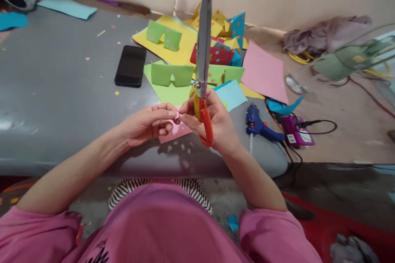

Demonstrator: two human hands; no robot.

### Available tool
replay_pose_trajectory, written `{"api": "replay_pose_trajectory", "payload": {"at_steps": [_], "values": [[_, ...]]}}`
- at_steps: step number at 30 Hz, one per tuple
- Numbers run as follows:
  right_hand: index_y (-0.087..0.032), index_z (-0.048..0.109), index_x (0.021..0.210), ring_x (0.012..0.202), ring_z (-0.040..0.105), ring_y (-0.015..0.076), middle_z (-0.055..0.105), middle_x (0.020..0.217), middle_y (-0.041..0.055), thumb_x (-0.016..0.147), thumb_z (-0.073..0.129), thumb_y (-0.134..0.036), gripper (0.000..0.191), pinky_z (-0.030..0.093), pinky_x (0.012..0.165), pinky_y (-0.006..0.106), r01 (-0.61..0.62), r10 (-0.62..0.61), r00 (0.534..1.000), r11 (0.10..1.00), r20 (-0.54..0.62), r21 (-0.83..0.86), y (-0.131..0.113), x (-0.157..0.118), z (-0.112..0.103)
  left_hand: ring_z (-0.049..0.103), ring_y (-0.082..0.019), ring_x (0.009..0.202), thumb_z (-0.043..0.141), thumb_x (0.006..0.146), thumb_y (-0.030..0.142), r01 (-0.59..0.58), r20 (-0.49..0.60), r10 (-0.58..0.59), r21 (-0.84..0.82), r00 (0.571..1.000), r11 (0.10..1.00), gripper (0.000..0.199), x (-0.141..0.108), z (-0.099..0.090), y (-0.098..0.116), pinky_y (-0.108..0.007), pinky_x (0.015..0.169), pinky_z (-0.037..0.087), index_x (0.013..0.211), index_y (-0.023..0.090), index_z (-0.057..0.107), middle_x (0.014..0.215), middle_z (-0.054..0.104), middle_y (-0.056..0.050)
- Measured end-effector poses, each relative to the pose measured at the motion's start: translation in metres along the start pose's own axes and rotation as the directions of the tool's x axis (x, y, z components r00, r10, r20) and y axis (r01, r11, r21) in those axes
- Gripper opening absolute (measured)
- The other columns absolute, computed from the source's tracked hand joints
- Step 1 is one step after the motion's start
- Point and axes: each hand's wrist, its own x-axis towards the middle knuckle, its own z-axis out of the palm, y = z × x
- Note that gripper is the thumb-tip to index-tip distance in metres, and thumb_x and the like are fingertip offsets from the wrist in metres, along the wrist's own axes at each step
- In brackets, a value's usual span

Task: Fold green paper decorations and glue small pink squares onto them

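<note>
Between its thumb and fingers my left hand pinches a small pink paper piece. My right hand grips a pair of scissors with red and yellow handles, blades pointing up and away from me. Its fingertips meet the left ones at the pink piece; whether they hold it too, I cannot tell. Beneath both hands lies a pink paper sheet, partly covered by them. Just beyond, folded green paper glasses shapes stand on a light green sheet.
A black phone lies left of the papers. On the right are a blue glue gun, a purple power block with cables, and a pink sheet. Yellow sheets and dotted paper shapes crowd the back.
</note>
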Motion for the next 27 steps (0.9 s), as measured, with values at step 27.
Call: {"api": "replay_pose_trajectory", "payload": {"at_steps": [27], "values": [[-0.026,0.041,0.093,0.076,0.064,0.0127,0.060,0.087,-0.0039,0.077,0.080,-0.049,0.047,0.056,0.074,0.032,-0.021,0.019,0.999,0.998,-0.043,-0.052,0.0064,-0.0016,0.0069,0.045,-0.001,0.042,0.082,0.075,0.030,0.003,-0.003,-0.002,0.034,1.000,0.999,0.019,-0.0003,-0.0006,0.0001,-0.010,0.038,0.037,0.073,0.014,0.072,0.063,0.062,0.000]]}}
